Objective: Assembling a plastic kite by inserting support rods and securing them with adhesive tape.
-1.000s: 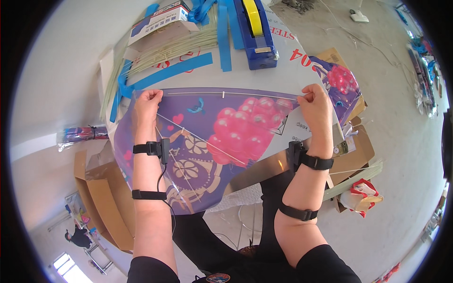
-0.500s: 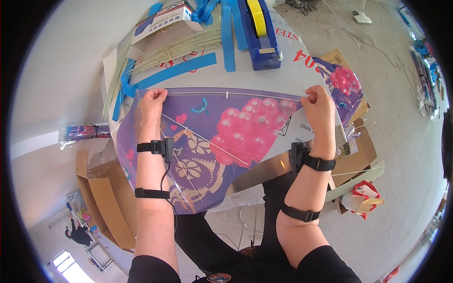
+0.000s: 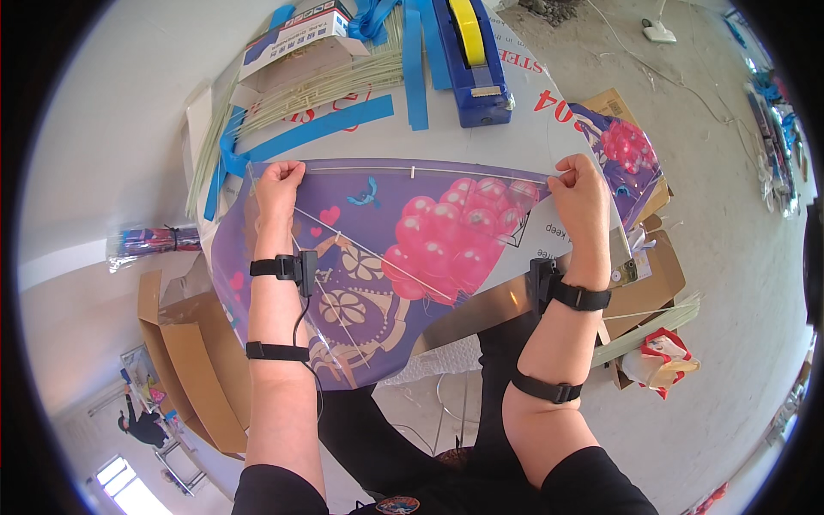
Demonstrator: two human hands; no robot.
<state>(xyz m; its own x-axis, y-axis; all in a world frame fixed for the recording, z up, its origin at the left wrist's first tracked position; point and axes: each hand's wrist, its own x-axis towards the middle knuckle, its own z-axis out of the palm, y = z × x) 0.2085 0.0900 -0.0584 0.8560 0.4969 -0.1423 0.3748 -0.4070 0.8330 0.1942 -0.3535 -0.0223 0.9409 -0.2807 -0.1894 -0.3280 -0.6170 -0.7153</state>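
A purple kite sail printed with pink balloons and a blue bird lies over the table, its lower part hanging toward my lap. Along its far edge runs a thin white rod with a small white piece near the middle. My left hand pinches the left end of that edge. At the right end, my right hand pinches the sail's corner, thumb and fingers together. Whether the rod's tips are inside my fingers is hidden. Another thin rod slants across the sail.
Beyond the sail are a blue tape dispenser with yellow tape, blue strips, a bundle of pale rods and an opened box. More printed sails lie right. Cardboard boxes stand left; a distant person is lower left.
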